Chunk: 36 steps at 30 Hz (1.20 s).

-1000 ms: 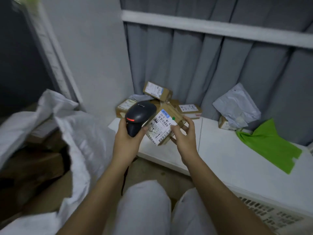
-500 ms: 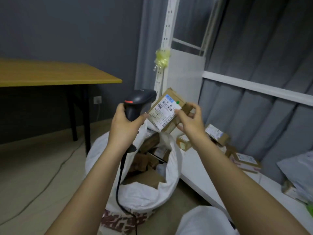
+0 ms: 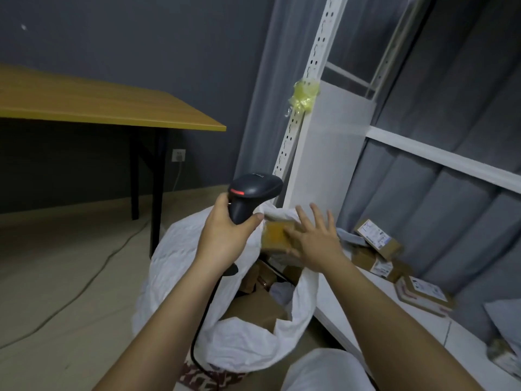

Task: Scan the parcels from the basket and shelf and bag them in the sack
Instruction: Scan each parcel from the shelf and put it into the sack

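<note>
While over the sack (image 3: pixel 180 266):
left hand (image 3: pixel 225 235): clenched on scanner (image 3: pixel 251 197), nose pointing right
right hand (image 3: pixel 315 241): fingers spread, box (image 3: pixel 275 235) blurred beneath

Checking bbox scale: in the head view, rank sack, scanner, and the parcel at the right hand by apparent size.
1. sack, by far
2. scanner
3. parcel, blurred and partly hidden by the right hand, so its place against the scanner is unsure

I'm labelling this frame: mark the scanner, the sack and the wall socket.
scanner (image 3: pixel 255 189), head view, top of its dark head.
sack (image 3: pixel 174 255), head view, left white wall.
wall socket (image 3: pixel 178 155), head view, faceplate centre.
</note>
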Tool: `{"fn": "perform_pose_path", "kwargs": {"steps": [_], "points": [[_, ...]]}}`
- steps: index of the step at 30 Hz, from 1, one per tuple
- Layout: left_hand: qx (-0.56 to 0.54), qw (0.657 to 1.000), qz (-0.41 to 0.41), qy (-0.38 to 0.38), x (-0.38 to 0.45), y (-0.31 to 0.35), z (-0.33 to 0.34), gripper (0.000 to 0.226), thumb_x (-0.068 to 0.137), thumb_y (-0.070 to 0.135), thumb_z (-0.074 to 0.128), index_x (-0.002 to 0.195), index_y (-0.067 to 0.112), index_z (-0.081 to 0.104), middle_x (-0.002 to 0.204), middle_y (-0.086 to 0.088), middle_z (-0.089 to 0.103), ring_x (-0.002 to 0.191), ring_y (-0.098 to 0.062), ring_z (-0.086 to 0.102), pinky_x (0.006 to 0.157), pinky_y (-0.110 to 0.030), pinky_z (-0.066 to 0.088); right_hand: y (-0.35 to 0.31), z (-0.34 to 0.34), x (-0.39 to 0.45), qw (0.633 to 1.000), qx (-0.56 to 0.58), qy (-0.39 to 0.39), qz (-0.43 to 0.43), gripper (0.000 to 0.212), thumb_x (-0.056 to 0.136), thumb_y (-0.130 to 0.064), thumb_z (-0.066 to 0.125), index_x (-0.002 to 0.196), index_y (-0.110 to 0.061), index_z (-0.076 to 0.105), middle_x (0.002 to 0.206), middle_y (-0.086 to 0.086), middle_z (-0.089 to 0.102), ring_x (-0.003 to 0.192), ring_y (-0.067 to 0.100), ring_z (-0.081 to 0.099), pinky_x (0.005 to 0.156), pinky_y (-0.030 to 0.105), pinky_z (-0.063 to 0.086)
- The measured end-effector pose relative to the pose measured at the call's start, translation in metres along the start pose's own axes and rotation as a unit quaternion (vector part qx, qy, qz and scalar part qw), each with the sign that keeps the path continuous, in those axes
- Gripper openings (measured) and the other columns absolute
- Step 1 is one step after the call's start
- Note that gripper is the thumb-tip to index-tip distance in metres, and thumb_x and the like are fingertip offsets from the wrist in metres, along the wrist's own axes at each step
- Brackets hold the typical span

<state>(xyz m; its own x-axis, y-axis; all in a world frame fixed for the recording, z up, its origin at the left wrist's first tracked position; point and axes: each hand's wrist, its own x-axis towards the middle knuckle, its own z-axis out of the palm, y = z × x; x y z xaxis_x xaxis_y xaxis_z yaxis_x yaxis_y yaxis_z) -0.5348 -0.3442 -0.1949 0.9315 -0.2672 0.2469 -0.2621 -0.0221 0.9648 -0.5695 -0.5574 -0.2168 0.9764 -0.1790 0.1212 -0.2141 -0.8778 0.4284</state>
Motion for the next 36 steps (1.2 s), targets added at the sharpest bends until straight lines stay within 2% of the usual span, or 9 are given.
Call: {"fn": "perform_pose_path", "kwargs": {"steps": [4,7,11,13,16,20,26,31,36], "points": [[-0.009,1.0,-0.001,-0.019,-0.001,0.001,0.004,0.04,0.082,0.03,0.073,0.115,0.026,0.05,0.102,0.003,0.063,0.088,-0.014,0.065,0.071,-0.035,0.057,0.004,0.006,-0.002,0.979,0.195,-0.031,0.056,0.045,0.096,-0.052,0.046,0.141,-0.044,0.043,0.164,-0.004,-0.002,0.149,0.028,-0.012,0.116,0.056,-0.008],[-0.023,0.999,0.006,-0.047,-0.009,0.005,0.013,0.042,0.082,0.029,0.073,0.117,0.028,0.049,0.104,0.004,0.063,0.09,-0.013,0.065,0.066,-0.026,0.053,0.014,0.005,-0.018,0.89,0.436,0.083,0.108,0.03,0.096,-0.037,0.055,0.125,-0.04,0.059,0.157,-0.006,0.026,0.146,0.021,0.012,0.117,0.051,0.016],[-0.039,0.993,0.028,-0.106,-0.026,0.02,0.044,0.041,0.083,0.03,0.072,0.112,0.038,0.045,0.099,0.018,0.056,0.087,-0.002,0.057,0.07,-0.019,0.049,0.041,0.021,-0.045,0.803,0.547,0.146,0.187,0.021,0.095,-0.02,0.059,0.111,-0.033,0.063,0.144,0.0,0.042,0.136,0.018,0.033,0.112,0.044,0.034],[-0.04,0.989,0.037,-0.135,-0.034,0.027,0.068,0.037,0.082,0.029,0.073,0.105,0.039,0.046,0.097,0.015,0.059,0.087,-0.002,0.058,0.073,-0.025,0.052,0.061,0.037,-0.062,0.775,0.565,0.174,0.222,0.021,0.093,-0.013,0.06,0.107,-0.027,0.066,0.133,0.001,0.052,0.124,0.018,0.046,0.097,0.029,0.047],[-0.018,0.984,0.039,-0.175,-0.045,0.038,0.113,0.035,0.079,0.033,0.074,0.103,0.036,0.049,0.097,0.008,0.063,0.09,-0.015,0.063,0.082,-0.046,0.055,0.094,0.056,-0.098,0.74,0.574,0.179,0.301,0.019,0.092,-0.01,0.061,0.11,-0.014,0.068,0.111,-0.008,0.055,0.105,0.011,0.051,0.068,0.005,0.04],[-0.004,0.97,0.044,-0.238,-0.062,0.049,0.182,0.039,0.081,0.031,0.074,0.11,0.028,0.049,0.099,0.005,0.062,0.09,-0.017,0.062,0.083,-0.049,0.055,0.144,0.091,-0.155,0.681,0.586,0.18,0.401,0.015,0.091,-0.013,0.062,0.104,-0.018,0.067,0.109,-0.007,0.058,0.109,0.016,0.054,0.084,0.024,0.041],[0.001,0.942,0.042,-0.333,-0.094,0.048,0.311,0.041,0.081,0.031,0.074,0.114,0.029,0.05,0.103,0.004,0.064,0.092,-0.02,0.064,0.081,-0.049,0.056,0.223,0.152,-0.263,0.609,0.571,0.166,0.525,0.018,0.092,-0.015,0.061,0.108,-0.021,0.066,0.124,0.001,0.055,0.105,0.016,0.051,0.081,0.026,0.039],[0.005,0.907,0.035,-0.42,-0.124,0.037,0.446,0.039,0.084,0.035,0.071,0.113,0.031,0.046,0.102,0.003,0.062,0.087,-0.024,0.063,0.064,-0.037,0.056,0.292,0.222,-0.349,0.537,0.532,0.182,0.629,0.017,0.09,-0.009,0.063,0.104,-0.019,0.065,0.12,0.007,0.056,0.089,0.019,0.053,0.069,0.026,0.041],[0.024,0.866,0.03,-0.498,-0.16,-0.002,0.58,0.036,0.083,0.031,0.073,0.107,0.024,0.047,0.097,0.0,0.063,0.087,-0.023,0.063,0.081,-0.049,0.055,0.347,0.323,-0.418,0.509,0.467,0.133,0.711,0.027,0.09,-0.012,0.063,0.117,-0.014,0.064,0.129,0.012,0.055,0.094,0.022,0.052,0.084,0.034,0.044]]}}
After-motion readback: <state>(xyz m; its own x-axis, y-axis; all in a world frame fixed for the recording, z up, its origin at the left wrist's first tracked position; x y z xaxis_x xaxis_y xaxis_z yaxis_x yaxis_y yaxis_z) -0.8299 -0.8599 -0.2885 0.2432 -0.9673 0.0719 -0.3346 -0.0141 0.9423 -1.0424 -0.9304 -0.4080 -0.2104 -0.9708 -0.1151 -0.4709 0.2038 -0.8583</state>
